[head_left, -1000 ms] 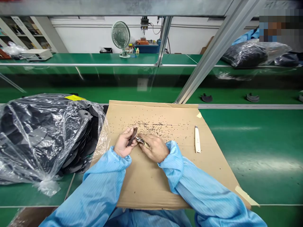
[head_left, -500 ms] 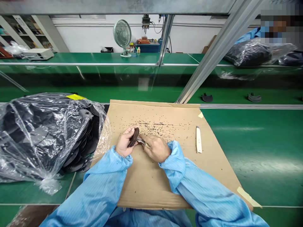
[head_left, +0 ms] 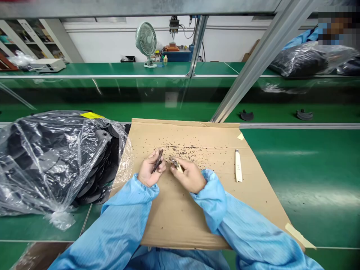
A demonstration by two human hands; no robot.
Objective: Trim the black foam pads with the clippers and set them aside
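Note:
Over the cardboard sheet [head_left: 168, 221], my left hand [head_left: 149, 169] is closed on a dark, thin rounded part [head_left: 158, 160], now seen nearly edge-on. To its right, my right hand [head_left: 189, 175] grips small cutting pliers [head_left: 177, 165] with pale handles and a metal head. The head of the pliers is apart from the dark part. Many tiny black bits [head_left: 185, 152] lie scattered on the cardboard just beyond both hands. A white-handled knife-like tool [head_left: 238, 166] rests on the cardboard to the right.
A clear plastic bag [head_left: 50, 161] full of dark curved parts stands at the left. Further dark parts [head_left: 246, 115] sit on the green belt behind the metal rail. A slanted metal post [head_left: 253, 67] rises behind the cardboard. A green fan [head_left: 146, 39] and another person stand farther back.
My right hand has drawn the pliers back to the right, away from the dark part. My left hand has turned the part so that it shows its edge.

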